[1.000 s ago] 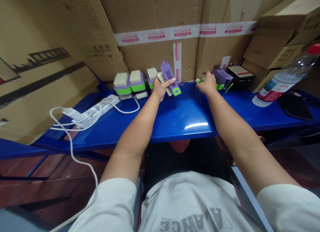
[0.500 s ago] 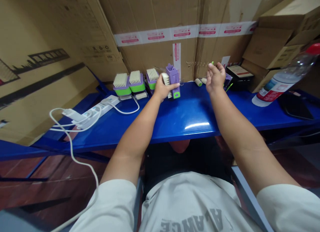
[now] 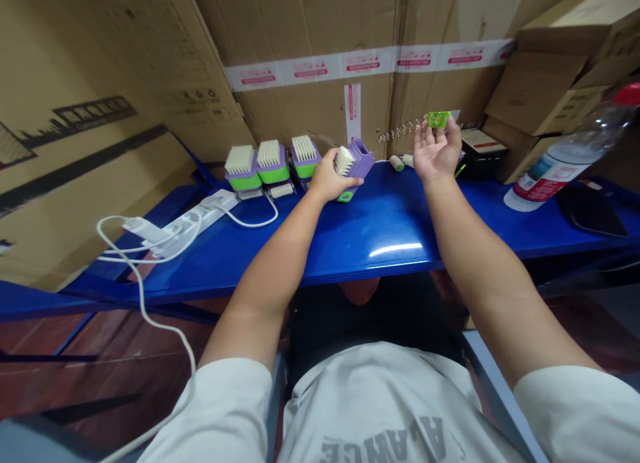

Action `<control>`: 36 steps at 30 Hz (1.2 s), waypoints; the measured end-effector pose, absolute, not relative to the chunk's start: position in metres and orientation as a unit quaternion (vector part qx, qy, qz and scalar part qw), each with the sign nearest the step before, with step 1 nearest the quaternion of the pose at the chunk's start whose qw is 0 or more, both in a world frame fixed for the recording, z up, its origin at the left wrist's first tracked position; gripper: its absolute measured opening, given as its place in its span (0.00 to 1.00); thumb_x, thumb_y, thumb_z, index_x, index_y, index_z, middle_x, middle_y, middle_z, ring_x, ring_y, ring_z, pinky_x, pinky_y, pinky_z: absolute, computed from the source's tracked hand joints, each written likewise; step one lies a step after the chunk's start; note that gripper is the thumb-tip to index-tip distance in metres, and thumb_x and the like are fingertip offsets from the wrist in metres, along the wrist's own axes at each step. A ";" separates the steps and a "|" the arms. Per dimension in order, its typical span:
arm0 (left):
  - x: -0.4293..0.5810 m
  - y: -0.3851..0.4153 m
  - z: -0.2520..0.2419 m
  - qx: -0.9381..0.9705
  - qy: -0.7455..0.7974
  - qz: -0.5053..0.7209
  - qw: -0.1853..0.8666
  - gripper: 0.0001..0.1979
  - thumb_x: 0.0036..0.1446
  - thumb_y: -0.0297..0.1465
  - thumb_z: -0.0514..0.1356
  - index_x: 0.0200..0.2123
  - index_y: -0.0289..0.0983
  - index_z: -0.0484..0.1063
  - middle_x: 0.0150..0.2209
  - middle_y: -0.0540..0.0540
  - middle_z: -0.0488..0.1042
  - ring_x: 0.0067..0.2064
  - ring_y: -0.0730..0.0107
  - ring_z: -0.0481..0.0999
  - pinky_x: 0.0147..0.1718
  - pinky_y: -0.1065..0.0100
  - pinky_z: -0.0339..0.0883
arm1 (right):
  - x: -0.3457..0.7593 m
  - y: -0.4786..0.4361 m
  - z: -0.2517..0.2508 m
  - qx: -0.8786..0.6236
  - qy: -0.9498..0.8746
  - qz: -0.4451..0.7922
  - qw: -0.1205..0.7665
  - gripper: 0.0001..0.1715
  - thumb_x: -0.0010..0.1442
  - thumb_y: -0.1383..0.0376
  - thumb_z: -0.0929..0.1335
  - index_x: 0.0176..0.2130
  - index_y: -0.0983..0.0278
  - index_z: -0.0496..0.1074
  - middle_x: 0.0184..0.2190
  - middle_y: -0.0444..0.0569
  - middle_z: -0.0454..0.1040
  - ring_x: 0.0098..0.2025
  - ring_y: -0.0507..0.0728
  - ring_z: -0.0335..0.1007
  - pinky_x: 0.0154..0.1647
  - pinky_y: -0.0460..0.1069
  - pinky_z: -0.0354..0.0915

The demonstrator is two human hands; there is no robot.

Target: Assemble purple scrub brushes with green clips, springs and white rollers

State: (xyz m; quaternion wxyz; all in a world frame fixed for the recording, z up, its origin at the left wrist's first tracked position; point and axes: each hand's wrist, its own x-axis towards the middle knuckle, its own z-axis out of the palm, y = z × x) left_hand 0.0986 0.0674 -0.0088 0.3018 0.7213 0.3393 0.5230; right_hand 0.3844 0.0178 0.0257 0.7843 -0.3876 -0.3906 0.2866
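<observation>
My left hand (image 3: 329, 178) is closed round a purple holder (image 3: 361, 162) that carries a block of cream-coloured bristles (image 3: 343, 161), with a green end at its lower side. The holder leans to the right above the blue table. My right hand (image 3: 436, 150) is raised, palm up, its fingertips pinching a small flat green piece (image 3: 439, 119). To the left of my left hand stand three purple and green units with cream ridged tops (image 3: 269, 154), side by side.
Small cream rolls (image 3: 397, 163) lie between my hands at the back of the blue table (image 3: 370, 230). A power strip (image 3: 190, 220) with white cables is on the left. At the right are a plastic bottle (image 3: 550, 170), a black box (image 3: 483, 158) and a dark flat object (image 3: 590, 210).
The purple holder in my left hand has tilted to the right. My right hand has turned its palm up, and the green piece at its fingertips now shows its flat face.
</observation>
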 end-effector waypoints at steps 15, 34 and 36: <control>0.100 0.063 -0.008 0.753 0.339 0.486 0.285 0.40 0.28 0.36 0.89 0.46 0.43 0.80 0.50 0.43 0.85 0.58 0.38 0.84 0.73 0.40 0.72 | 0.372 0.006 0.031 -0.457 -0.455 0.254 0.721 0.34 0.69 0.33 0.70 0.60 0.52 0.77 0.68 0.56 0.81 0.84 0.70 0.67 0.75 0.71 0.78; 0.101 0.053 0.001 0.759 0.340 0.464 0.304 0.39 0.29 0.28 0.87 0.49 0.41 0.81 0.51 0.42 0.85 0.63 0.32 0.83 0.74 0.37 0.71 | 0.359 0.001 0.032 -0.454 -0.496 0.307 0.673 0.43 0.62 0.35 0.76 0.68 0.48 0.73 0.71 0.53 0.81 0.80 0.71 0.72 0.72 0.71 0.78; 0.100 0.053 0.001 0.766 0.344 0.456 0.294 0.39 0.30 0.29 0.87 0.49 0.40 0.81 0.53 0.41 0.86 0.63 0.32 0.83 0.73 0.39 0.72 | 0.356 -0.002 0.034 -0.448 -0.494 0.315 0.675 0.42 0.62 0.36 0.76 0.68 0.47 0.72 0.70 0.51 0.82 0.79 0.70 0.73 0.72 0.71 0.78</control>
